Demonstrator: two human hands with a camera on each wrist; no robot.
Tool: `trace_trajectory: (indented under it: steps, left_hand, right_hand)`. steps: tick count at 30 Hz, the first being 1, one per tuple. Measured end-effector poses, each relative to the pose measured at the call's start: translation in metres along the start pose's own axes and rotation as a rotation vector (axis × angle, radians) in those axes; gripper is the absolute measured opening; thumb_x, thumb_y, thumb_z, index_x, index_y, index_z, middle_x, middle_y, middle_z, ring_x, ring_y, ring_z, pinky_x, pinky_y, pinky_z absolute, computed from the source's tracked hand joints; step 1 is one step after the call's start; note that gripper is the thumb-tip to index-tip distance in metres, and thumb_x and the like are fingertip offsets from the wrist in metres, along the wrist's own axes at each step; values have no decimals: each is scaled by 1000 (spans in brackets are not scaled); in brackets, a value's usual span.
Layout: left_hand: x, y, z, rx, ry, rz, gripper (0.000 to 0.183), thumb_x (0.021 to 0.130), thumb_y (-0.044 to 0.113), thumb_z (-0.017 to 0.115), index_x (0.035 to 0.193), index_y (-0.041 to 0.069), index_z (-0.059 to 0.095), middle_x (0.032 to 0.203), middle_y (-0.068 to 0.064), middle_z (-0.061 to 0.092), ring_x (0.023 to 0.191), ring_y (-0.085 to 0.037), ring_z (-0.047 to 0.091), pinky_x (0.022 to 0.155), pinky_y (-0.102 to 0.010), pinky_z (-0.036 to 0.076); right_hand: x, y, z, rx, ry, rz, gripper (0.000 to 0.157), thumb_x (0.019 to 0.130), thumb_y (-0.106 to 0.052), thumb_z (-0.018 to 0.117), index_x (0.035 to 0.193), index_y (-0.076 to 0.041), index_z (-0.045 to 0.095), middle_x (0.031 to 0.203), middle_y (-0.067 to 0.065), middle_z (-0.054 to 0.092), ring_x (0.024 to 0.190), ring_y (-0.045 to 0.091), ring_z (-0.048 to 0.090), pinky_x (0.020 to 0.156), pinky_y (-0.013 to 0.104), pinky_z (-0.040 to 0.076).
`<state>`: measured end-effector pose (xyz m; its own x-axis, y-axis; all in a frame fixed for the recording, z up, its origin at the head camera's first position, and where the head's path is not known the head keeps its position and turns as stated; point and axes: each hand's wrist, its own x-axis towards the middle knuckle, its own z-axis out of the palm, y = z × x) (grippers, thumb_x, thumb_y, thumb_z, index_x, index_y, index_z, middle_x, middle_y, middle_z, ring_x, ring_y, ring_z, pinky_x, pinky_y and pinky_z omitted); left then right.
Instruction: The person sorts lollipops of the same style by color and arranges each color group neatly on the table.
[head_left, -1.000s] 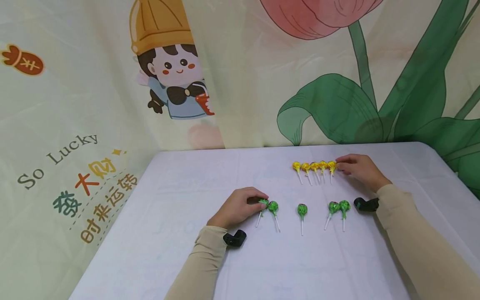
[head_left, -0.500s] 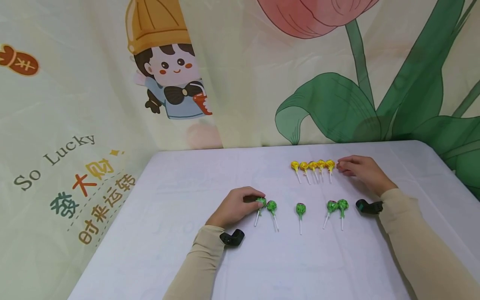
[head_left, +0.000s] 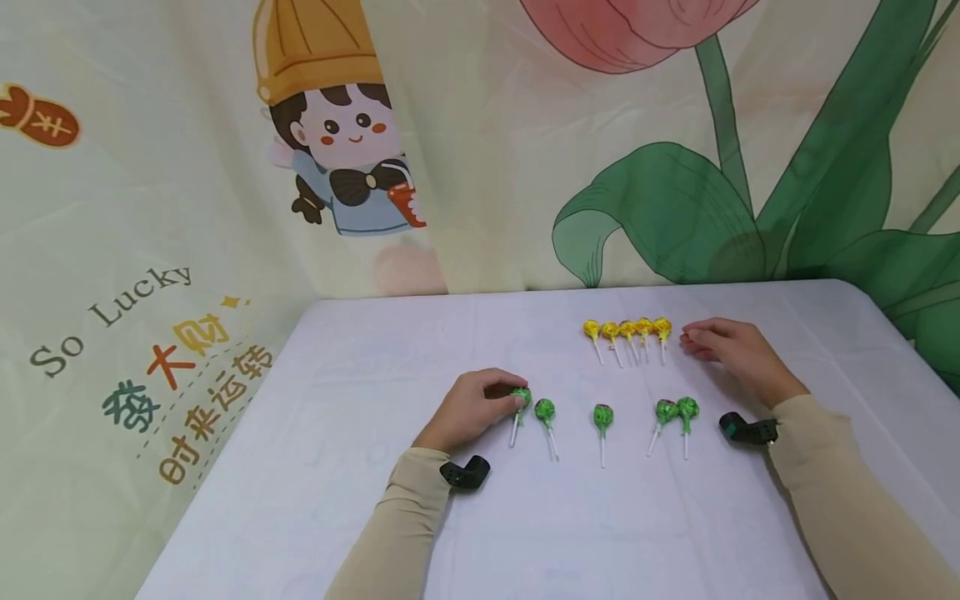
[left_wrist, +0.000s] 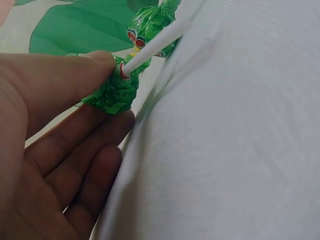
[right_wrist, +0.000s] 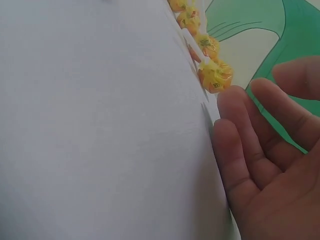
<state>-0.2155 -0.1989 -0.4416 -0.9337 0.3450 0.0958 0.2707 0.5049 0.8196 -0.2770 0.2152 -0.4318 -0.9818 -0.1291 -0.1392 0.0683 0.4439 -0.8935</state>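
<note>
My left hand (head_left: pixel 471 407) pinches the head of the leftmost green lollipop (left_wrist: pixel 112 95) between thumb and fingers, its white stick pointing toward me. Just right of it lies a second green lollipop (head_left: pixel 545 411), apart from the hand. My right hand (head_left: pixel 738 352) holds nothing, its fingers loosely bent beside the right end of a row of yellow lollipops (head_left: pixel 627 332). A small gap separates its fingertips from the nearest yellow lollipop (head_left: pixel 662 328) in the head view.
One green lollipop (head_left: pixel 603 417) lies alone in mid-row. Two more green lollipops (head_left: pixel 686 408) lie close together to its right. All rest on a white-covered table (head_left: pixel 360 517), with a printed cloth backdrop (head_left: pixel 495 167) behind its far edge.
My right hand has drawn away from the yellow row, to the right and slightly nearer me. The leftmost green lollipop has shifted slightly away from its neighbour with my left hand.
</note>
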Motion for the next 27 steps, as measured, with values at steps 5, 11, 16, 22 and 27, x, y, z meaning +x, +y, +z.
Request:
trace_trajectory:
  steps: [5,11,16,22,27]
  left_hand:
    - [-2,1,-1,-13,39,-15,27,91,24,76,117,16,75,111,13,70,104,-8,65,94,-34,50]
    - [-3,7,-1,-41,27,-24,31,93,27,74,121,14,73,114,11,69,106,-12,64,95,-37,50]
    - [-3,8,0,-13,38,-38,28,93,24,74,120,16,73,113,12,69,104,-10,64,94,-36,50]
    - [-2,7,1,-21,61,-52,28,94,25,73,121,18,73,113,12,69,103,-9,65,93,-37,50]
    - [0,6,1,-19,115,-66,30,93,25,74,122,19,73,117,14,68,102,-8,66,90,-38,52]
  right_hand:
    - [-8,2,3,-28,-7,-2,57,104,-47,51,140,-2,53,135,17,59,120,29,58,88,19,50]
    - [-20,6,5,-98,-13,-23,51,105,-45,50,135,-4,57,130,15,62,117,28,59,87,21,51]
    - [-28,9,8,-110,-13,-58,48,104,-43,52,131,-4,60,125,14,65,111,27,61,82,19,51]
    - [-37,6,9,-154,-17,-67,45,105,-40,52,130,-4,62,122,14,66,107,28,60,80,22,52]
    - [-44,6,11,-183,-34,-52,44,105,-40,52,131,-5,62,123,13,66,108,28,59,84,27,52]
